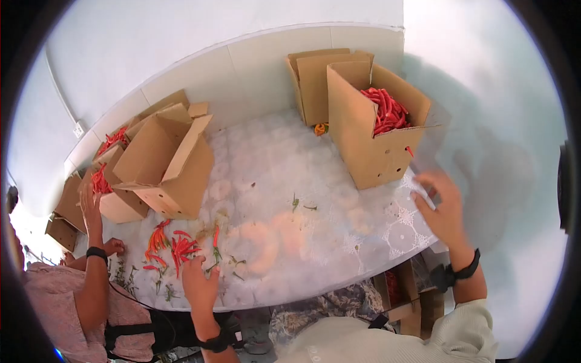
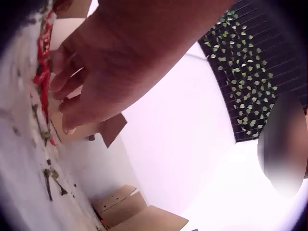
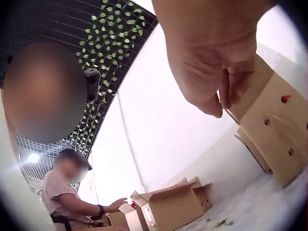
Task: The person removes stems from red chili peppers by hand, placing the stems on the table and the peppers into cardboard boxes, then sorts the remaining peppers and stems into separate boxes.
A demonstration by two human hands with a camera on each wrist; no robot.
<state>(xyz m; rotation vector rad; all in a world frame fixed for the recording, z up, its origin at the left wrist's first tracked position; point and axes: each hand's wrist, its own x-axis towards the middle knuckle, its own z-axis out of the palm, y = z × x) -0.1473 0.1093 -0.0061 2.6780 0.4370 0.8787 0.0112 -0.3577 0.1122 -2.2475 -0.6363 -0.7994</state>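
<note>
My left hand [image 1: 200,284] is at the near edge of a small pile of red peppers [image 1: 181,247] on the covered table [image 1: 266,242]. Its fingers are slightly bent, with nothing visible in them; in the left wrist view the hand [image 2: 103,72] hangs beside red peppers [image 2: 44,72]. Whether a fingertip touches a pepper I cannot tell. Over the table's right edge, my right hand [image 1: 442,209] is held with fingers apart and empty, just right of a tall cardboard box [image 1: 357,133] full of red peppers [image 1: 387,112]. The right wrist view shows that hand [image 3: 216,67] with its fingers loosely bent before the box [image 3: 274,120].
An empty-looking cardboard box [image 1: 196,175] stands at the left, beside boxes holding red peppers [image 1: 101,180]. Another person [image 1: 91,302] sits there, one hand raised at a box. Green stems [image 1: 295,202] lie scattered on the table. Behind the tall box is another carton [image 1: 315,85].
</note>
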